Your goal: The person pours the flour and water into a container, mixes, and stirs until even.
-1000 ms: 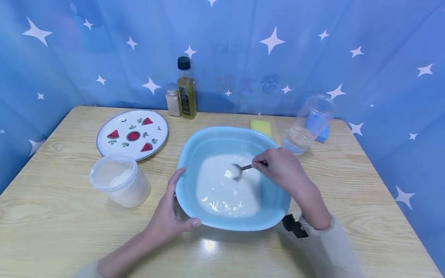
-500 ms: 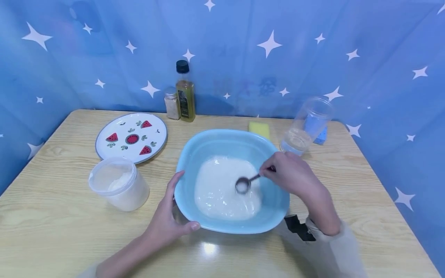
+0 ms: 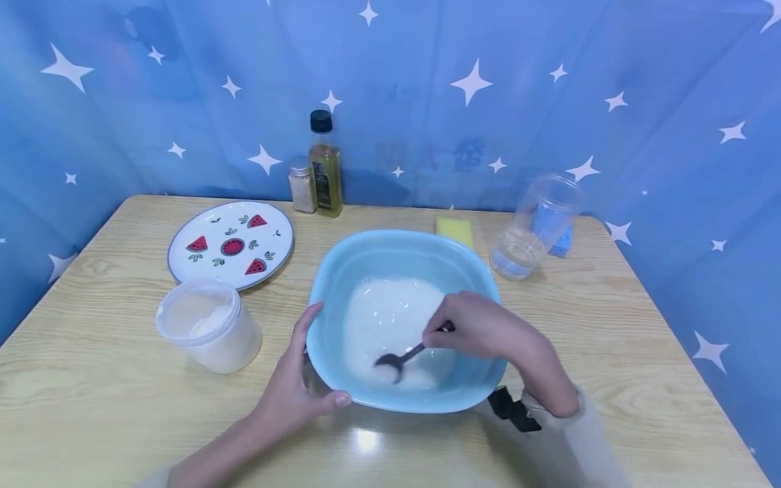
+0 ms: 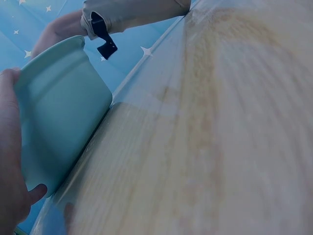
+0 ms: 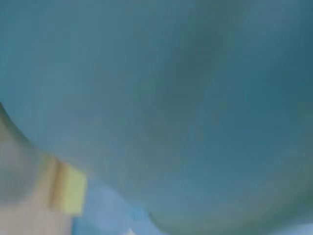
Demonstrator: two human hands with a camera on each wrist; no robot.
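Observation:
A light blue basin (image 3: pixel 470 261) holds a pool of milky white liquid (image 3: pixel 390 318). My left hand (image 3: pixel 293 390) grips its near left corner, thumb at the front rim and fingers along the left side. The left wrist view shows the basin's outer wall (image 4: pixel 63 112) beside that hand (image 4: pixel 10 152). Over the basin, my right hand (image 3: pixel 482 329) pinches the handle of a dark spoon (image 3: pixel 393 362), whose bowl dips into the liquid. Blurred blue basin wall (image 5: pixel 146 98) fills most of the right wrist view; the right hand cannot be made out there.
Left of the basin stands a clear tub (image 3: pixel 213 332) of white powder, near a watermelon-patterned plate (image 3: pixel 207 264). Behind are a shaker jar (image 3: pixel 302 186), an oil bottle (image 3: pixel 326 176) and a yellow sponge (image 3: pixel 454 230). A clear container with water (image 3: pixel 521 244) stands right, before a blue block (image 3: pixel 561 240).
The spoon has swept through the white liquid, first to the right and toward me, then left to the near side, with my right hand following. My left hand stays on the basin.

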